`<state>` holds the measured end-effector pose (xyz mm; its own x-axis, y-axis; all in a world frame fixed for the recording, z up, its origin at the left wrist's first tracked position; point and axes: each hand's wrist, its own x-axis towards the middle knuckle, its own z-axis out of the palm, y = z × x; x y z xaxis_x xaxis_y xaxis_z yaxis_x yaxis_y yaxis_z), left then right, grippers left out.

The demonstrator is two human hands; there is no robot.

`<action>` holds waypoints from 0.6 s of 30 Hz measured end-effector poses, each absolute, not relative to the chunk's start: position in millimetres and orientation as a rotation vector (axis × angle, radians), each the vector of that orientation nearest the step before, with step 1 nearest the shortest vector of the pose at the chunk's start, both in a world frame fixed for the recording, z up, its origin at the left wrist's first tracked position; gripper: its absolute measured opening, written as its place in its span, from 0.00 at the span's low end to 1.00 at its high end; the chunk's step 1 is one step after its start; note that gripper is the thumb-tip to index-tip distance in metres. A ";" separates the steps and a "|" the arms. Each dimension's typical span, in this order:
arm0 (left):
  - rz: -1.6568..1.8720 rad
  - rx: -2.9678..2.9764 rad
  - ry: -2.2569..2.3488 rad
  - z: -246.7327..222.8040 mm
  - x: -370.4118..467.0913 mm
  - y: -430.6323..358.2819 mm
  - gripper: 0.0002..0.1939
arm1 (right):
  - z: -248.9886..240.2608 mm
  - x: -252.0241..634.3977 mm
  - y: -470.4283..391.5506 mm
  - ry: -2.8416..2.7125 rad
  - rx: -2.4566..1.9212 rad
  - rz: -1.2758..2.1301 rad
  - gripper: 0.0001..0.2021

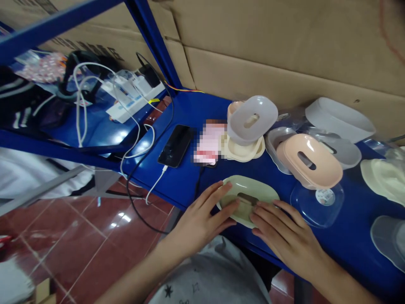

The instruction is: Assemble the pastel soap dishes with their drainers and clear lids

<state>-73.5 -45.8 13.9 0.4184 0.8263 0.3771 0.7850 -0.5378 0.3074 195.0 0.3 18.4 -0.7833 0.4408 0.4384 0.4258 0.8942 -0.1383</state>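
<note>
A pale green oval dish (249, 185) with a slot in its middle lies at the front edge of the blue table. My left hand (210, 211) holds its left side, thumb inside the dish and fingers over the rim. On the right side of the dish rests my right hand (281, 223), its fingers bent over the near rim. Behind stands a grey slotted dish (253, 119) on cream pieces (243, 150). A peach slotted dish (310, 160) sits to the right, above a clear plastic cover (316, 207) with a round label.
A black phone (175, 145) with a white cable lies left of a blurred pink item (209, 143). Further left are a power strip (136, 101) and tangled cables. Grey containers (340, 118) and cream pieces (384, 177) fill the right side. Cardboard (278, 50) stands behind the table.
</note>
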 end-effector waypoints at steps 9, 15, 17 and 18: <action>0.722 2.583 1.429 11.9 -77.9 -43.0 0.16 | 13.6 199.6 -6.1 -2.754 -0.602 -0.019 0.18; 0.704 2.521 1.454 6.7 -74.5 -46.6 0.19 | 24.3 229.6 -1.4 -2.700 -0.833 -0.035 0.20; 0.743 2.473 1.478 5.9 -70.9 -47.5 0.20 | 21.4 251.2 -8.0 -2.604 -1.101 -0.108 0.23; 0.772 2.451 1.480 5.7 -68.7 -47.4 0.20 | 17.7 262.4 -13.8 -2.545 -1.228 -0.132 0.25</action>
